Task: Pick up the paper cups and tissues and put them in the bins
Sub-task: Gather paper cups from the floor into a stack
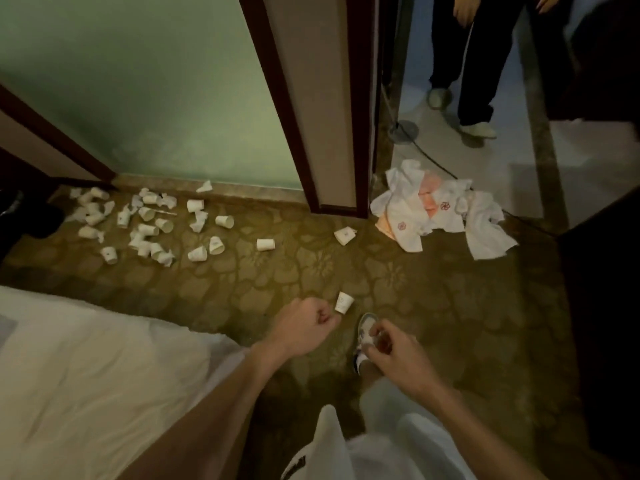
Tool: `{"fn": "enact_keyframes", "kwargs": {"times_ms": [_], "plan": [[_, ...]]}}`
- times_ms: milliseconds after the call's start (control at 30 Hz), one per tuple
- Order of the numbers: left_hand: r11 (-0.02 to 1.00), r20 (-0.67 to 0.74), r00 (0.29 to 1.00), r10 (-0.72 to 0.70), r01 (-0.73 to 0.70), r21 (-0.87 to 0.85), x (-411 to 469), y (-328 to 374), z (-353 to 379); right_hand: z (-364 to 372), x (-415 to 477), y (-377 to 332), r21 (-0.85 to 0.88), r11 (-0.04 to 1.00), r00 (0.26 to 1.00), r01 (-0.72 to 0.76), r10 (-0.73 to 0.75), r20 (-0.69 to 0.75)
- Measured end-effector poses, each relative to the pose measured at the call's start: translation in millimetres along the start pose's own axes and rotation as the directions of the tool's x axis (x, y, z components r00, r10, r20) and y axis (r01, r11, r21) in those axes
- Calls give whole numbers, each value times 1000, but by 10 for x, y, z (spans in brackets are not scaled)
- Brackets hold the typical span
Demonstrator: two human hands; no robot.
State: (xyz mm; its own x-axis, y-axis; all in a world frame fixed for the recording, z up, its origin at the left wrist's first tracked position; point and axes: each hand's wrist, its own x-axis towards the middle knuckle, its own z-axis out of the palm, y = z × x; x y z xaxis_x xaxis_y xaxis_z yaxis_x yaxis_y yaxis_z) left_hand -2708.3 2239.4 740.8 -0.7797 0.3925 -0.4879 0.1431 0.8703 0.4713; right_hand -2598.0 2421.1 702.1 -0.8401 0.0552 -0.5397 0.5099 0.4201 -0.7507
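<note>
Matt paper cups (pixel 265 244), soft patterned carpet (pixel 433 306), glossy dark wood doorframe (pixel 362 133)

A white-sheeted bed (pixel 86 375) lies left of the left hand (pixel 304 323); crumpled towels (pixel 408 206) lie well beyond the right hand (pixel 394 348), by a doorframe (pixel 332 133).

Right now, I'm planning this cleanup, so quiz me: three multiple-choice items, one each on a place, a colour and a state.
1. Most cups lie: A on the bed; B on the carpet by the wall; C in the hallway.
2. That wall is: A green; B red; C blue.
3. The heap by the door frame is: A folded; B crumpled; C bagged.
B: they scatter over carpet below the wall. A: it reads pale green. B: its sheets lie rumpled and sprawling.
</note>
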Motion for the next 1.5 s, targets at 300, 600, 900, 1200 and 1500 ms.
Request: {"fn": "enact_keyframes", "kwargs": {"times_ms": [300, 600, 900, 1200, 1500], "plan": [[977, 200, 957, -210, 214, 6, 1740, -468, 73, -107, 1793, -41, -66, 966, 967, -251, 253, 22], [941, 325, 901, -288, 330, -80, 3236, -1709, 1168, 656, 3419, 947, 160, 854, 868, -495, 493, 56], [824, 401, 820, -408, 520, -225, 4551, -2879, 2686, 1656, 4865, 2460, 214, 710, 742, -671, 647, 179], [825, 426, 872, -241, 415, -383, 5206, -3381, 3896, 2193, 5807, 3407, 92, 840, 843, -535, 525, 116], [633, 551, 808, -208, 541, -554, 5285, -3725, 3984, 2271, 6095, 3478, -78, 831, 808, -551, 554, 200]]}}
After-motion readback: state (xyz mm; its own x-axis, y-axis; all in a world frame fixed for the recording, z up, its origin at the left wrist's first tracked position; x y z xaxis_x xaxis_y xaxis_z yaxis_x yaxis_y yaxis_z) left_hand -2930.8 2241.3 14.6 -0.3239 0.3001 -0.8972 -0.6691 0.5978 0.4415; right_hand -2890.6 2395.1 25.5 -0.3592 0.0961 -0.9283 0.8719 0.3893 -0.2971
